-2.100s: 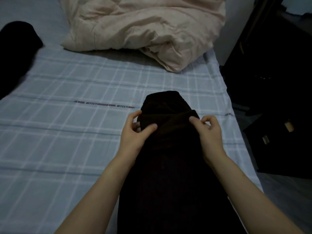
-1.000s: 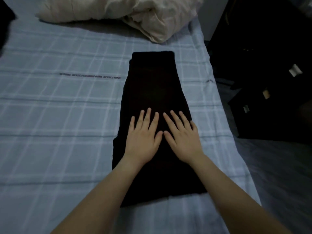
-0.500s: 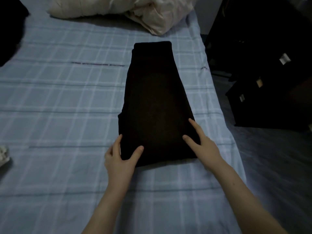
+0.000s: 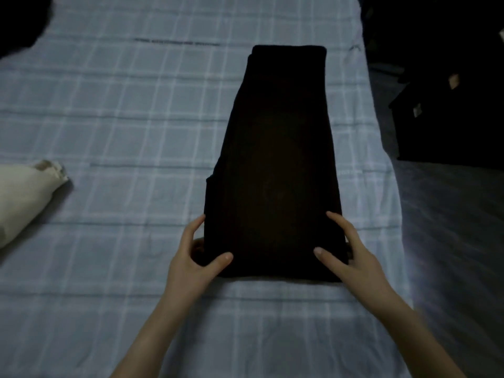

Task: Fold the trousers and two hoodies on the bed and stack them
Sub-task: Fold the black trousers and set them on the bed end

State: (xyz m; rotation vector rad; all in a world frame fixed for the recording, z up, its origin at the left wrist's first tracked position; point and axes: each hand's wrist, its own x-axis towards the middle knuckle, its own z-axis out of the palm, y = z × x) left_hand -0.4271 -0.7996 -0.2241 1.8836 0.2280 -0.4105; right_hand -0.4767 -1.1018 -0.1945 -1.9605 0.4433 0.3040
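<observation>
1 pair of black trousers (image 4: 275, 145) lies folded into a long narrow panel on the blue checked bed sheet (image 4: 122, 118). Its length runs from 12 o'clock to 6 o'clock, a little right of the middle of the view. The far end is narrower and the near end wider.

2 bare hands hold the near end. The left hand (image 4: 191, 263) grips the 7 o'clock corner, with its thumb (image 4: 222, 259) lying on top of the cloth, 1 finger running up the left edge and the others tucked beneath. The right hand (image 4: 354, 260) grips the 5 o'clock corner in mirror fashion. Its thumb is on top and its index finger is stretched along the right edge, while its remaining fingers are mostly hidden by the fold.

At 9 o'clock from the trousers, well apart, 1 cream garment (image 4: 24, 197) reaches in from the left edge, showing a ribbed end. At 10 o'clock, in the far corner, sits 1 black garment (image 4: 19, 20), too dark to identify. 1 line of small print (image 4: 177, 42) crosses the sheet at 11 o'clock. Beyond the bed's right side, at 3 o'clock, stand dark furniture (image 4: 450, 118) and grey floor (image 4: 450, 241).
</observation>
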